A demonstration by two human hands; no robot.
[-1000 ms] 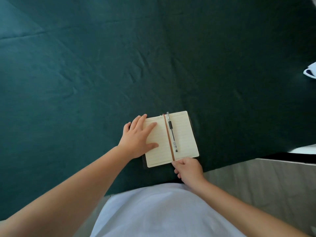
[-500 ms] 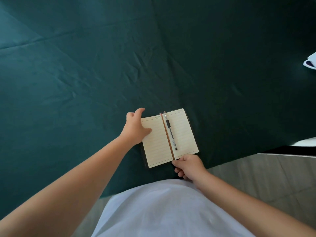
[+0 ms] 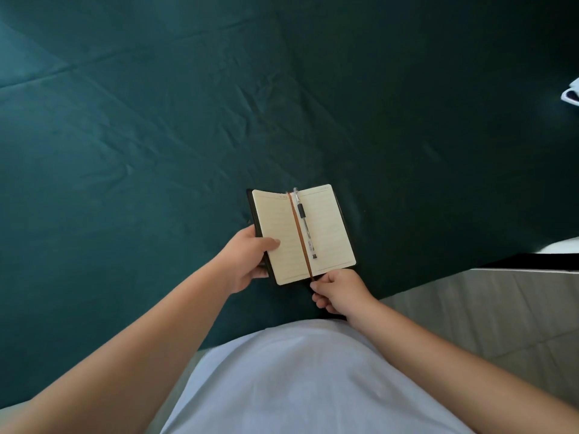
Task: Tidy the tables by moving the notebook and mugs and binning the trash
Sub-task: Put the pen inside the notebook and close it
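A small dark-covered notebook (image 3: 329, 227) lies open near the front edge of the table, cream lined pages up. A pen (image 3: 304, 223) rests along its spine beside a brown ribbon bookmark (image 3: 300, 236). My left hand (image 3: 247, 258) grips the notebook's left cover and page, thumb on the page, and that half is tilted up off the cloth. My right hand (image 3: 340, 291) pinches the ribbon's lower end at the notebook's bottom edge. A white mug (image 3: 571, 94) is partly cut off at the right edge.
Dark green cloth (image 3: 156, 151) covers the whole table and is creased. Grey floor tiles (image 3: 488, 311) show at the lower right beyond the table corner. A white surface edge (image 3: 564, 244) shows at the right.
My left hand moved from lying flat on the left page to gripping the left cover edge, and that half has lifted. The right hand stayed at the ribbon's end.
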